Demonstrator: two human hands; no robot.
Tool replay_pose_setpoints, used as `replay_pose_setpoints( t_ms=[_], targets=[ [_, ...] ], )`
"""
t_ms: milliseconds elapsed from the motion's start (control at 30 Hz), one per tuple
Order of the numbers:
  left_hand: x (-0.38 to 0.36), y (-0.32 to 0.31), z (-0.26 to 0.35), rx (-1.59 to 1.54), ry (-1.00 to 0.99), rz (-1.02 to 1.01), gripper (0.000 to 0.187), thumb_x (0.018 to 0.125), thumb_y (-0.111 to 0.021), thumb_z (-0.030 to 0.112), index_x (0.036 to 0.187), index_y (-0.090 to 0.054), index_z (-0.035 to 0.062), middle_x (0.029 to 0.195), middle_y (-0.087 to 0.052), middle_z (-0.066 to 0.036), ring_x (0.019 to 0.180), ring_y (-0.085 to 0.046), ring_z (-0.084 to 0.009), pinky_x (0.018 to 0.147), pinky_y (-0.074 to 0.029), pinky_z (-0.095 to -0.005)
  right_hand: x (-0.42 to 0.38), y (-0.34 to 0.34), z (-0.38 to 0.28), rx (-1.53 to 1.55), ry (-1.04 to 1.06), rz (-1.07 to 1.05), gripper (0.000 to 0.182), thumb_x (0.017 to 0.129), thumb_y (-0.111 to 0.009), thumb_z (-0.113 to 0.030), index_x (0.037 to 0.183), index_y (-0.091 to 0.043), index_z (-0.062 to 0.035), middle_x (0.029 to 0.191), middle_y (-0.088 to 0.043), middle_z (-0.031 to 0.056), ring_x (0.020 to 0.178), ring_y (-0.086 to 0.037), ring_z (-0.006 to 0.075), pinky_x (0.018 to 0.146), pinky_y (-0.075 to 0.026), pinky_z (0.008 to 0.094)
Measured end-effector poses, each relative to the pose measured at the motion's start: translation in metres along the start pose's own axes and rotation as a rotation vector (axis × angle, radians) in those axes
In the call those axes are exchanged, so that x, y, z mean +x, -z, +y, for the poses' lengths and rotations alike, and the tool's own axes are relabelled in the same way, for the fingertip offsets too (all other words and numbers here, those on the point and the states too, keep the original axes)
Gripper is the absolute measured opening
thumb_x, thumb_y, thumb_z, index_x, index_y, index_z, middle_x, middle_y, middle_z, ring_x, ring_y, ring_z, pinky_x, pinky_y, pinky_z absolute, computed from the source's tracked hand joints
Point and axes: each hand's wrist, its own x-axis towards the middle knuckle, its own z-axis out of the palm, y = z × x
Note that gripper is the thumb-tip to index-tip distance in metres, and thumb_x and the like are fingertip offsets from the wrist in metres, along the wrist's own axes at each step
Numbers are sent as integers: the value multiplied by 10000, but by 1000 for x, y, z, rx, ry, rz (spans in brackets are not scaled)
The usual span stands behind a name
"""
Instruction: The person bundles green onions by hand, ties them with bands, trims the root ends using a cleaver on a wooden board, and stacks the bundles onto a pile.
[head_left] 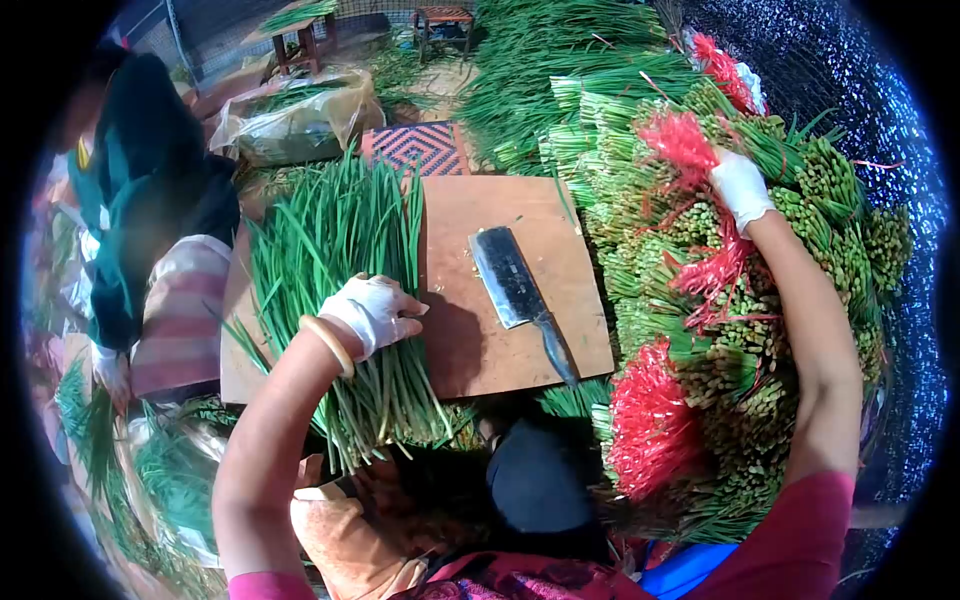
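Across a wooden cutting board bearing a cleaver, my gloved left hand clamps the loose chive bundle, stalks running away from me, while my right hand closes on red ties atop stacked bunches.

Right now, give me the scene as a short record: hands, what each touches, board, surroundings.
left hand: gloved, pressing down on a loose bunch of green stalks
right hand: gloved, reaching into the stack of tied bundles, by red ties
board: wooden, stalks lie across its left part
cleaver: flat on the board, untouched, handle toward the person
other person: at left, dark top, own hand low among greens
background: more stalks heaped behind the board
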Motion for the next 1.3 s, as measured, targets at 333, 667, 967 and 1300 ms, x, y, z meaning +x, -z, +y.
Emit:
replay_pose_setpoints(
  t_ms=[333,667,967,1300],
  targets=[
    [30,37,27,65,-142,271,318,682,-690,202,978,-661,87,980,-629,-143,931,-581,-322,828,-454,-397,-22,-16,-38,104,174,-392,271,844,-420,-264,847,-626,-87,867,-630,192,819,-603,369,708,-475,422],
    [186,22,98,-1294,-35,210,230,803,-643,80,1032,-661,96,900,-654,30,763,-558,-82,672,-448,-231,-48,18,7,157,325,-410,233,870,-516,-227,984,-641,-67,932,-633,187,886,-606,318,786,-466,351],
    [245,-11,149,-1475,-307,121,304,708,-755,68,976,-616,31,888,-631,-25,787,-563,-98,719,-467,-244,-53,31,-5,254,244,-467,278,873,-534,-267,1034,-633,-62,967,-633,185,907,-606,312,801,-460,347],
    [211,6,156,-1587,-123,183,228,800,-651,76,1027,-640,95,878,-658,-5,765,-585,-88,608,-401,-216,-55,22,-6,301,287,-416,219,859,-560,-208,975,-646,-44,903,-638,187,834,-610,300,763,-465,344]
  ],
)
